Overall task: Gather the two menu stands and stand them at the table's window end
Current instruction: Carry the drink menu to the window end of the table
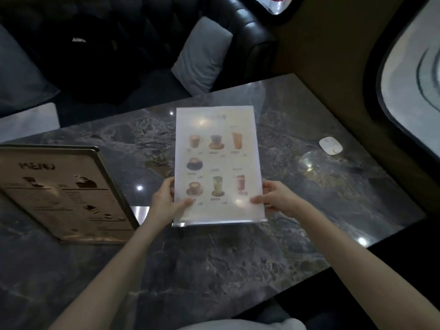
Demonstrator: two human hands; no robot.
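The dark marble table [214, 270] fills my view, with the window [412, 75] past its far right end. Left of the table's middle, the brown menu stand [64, 194] leans tilted on the table. At the table's middle, the clear acrylic stand [217, 163] holds a drinks sheet; my left hand [164, 201] and right hand [276, 198] pinch its lower edges, thumbs in front
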